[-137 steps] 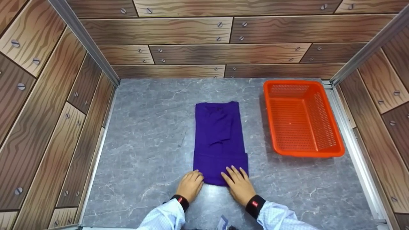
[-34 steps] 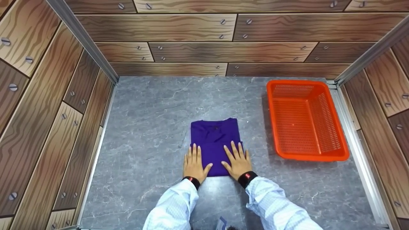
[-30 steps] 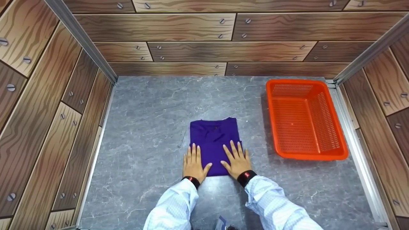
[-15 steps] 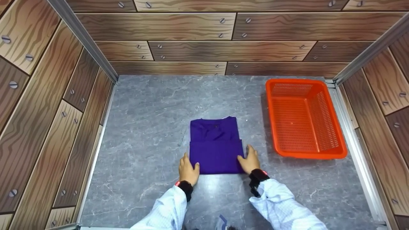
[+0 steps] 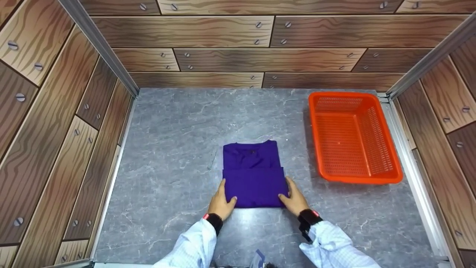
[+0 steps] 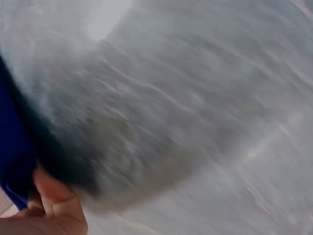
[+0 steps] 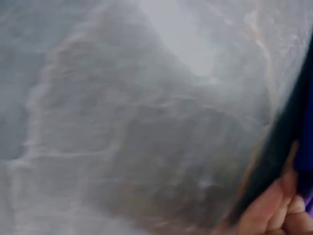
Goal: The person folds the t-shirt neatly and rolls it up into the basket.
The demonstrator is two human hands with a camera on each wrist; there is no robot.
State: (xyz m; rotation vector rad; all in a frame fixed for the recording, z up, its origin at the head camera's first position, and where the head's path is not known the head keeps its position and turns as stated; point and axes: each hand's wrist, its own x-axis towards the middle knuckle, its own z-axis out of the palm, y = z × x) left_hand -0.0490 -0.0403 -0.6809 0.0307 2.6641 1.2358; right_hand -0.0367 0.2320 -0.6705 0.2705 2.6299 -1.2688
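Observation:
A folded purple T-shirt (image 5: 254, 188) lies in front of the person in the head view, its neckline at the far end and its lower part doubled over the front. The left hand (image 5: 220, 204) grips its near left side, thumb on top and the other fingers along and under the edge. On the opposite side the right hand (image 5: 295, 200) holds the near right edge in the same way. In the left wrist view, thumb and fingers (image 6: 56, 196) pinch the cloth (image 6: 14, 142). Curled fingers of the right hand (image 7: 274, 213) meet the purple cloth (image 7: 305, 142) in the right wrist view.
An orange perforated plastic basket (image 5: 316, 149) stands at the right on the grey marbled table (image 5: 171, 149). Wood-patterned walls (image 5: 223, 33) close off the back and both sides, with metal rails (image 5: 412, 186) along the table's side edges.
The T-shirt's near part has been folded up, making it shorter. About a second ago both hands lay flat on it; now they grip its sides, and it has shifted slightly toward the person.

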